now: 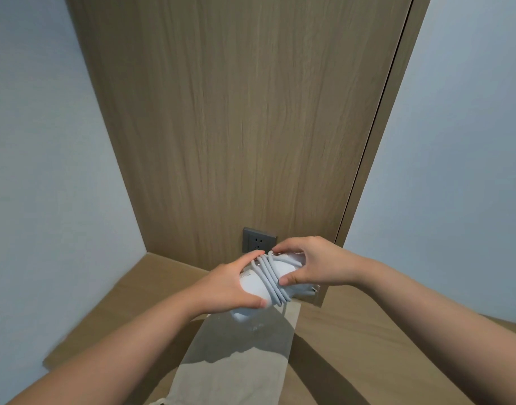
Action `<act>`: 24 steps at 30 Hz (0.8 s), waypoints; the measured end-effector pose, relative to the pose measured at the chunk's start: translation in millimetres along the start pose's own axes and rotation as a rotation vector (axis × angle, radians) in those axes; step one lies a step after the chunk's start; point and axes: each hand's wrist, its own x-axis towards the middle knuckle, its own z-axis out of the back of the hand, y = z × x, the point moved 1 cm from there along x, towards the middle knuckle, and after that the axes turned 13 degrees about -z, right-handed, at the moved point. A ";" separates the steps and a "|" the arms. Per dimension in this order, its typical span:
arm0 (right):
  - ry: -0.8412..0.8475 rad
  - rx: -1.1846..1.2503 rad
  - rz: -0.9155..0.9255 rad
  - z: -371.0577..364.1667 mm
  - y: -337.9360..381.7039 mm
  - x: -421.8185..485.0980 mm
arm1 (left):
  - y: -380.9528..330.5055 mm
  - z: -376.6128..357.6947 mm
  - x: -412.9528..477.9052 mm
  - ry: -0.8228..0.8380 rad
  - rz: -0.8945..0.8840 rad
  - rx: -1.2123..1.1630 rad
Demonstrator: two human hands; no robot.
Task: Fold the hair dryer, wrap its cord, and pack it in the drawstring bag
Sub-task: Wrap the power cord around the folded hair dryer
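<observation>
White plastic hair dryer (252,287) is held off the brown wooden surface (353,346), near its back edge, above the far end of the flat beige cloth drawstring bag (236,372). Left hand (227,285) is clasped round the body. Right hand (312,267) pinches the wound pale grey cord (272,277). Wrap looks nearly done. Coils should be held taut and the loose end tucked under one before bagging.
</observation>
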 end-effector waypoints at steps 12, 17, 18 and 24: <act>-0.048 -0.037 0.007 -16.1 -13.9 3.7 | -3.5 -13.7 -3.6 -0.036 0.051 0.017; -0.309 -0.031 0.023 -25.2 -15.2 8.0 | -5.1 -12.8 -3.3 -0.107 0.062 -0.033; -0.350 -0.022 0.002 -27.5 -15.0 10.7 | -5.6 -12.5 -2.1 -0.140 0.074 -0.043; -0.453 0.032 -0.009 -38.9 -10.8 16.4 | -3.9 -15.5 0.5 -0.201 0.097 -0.095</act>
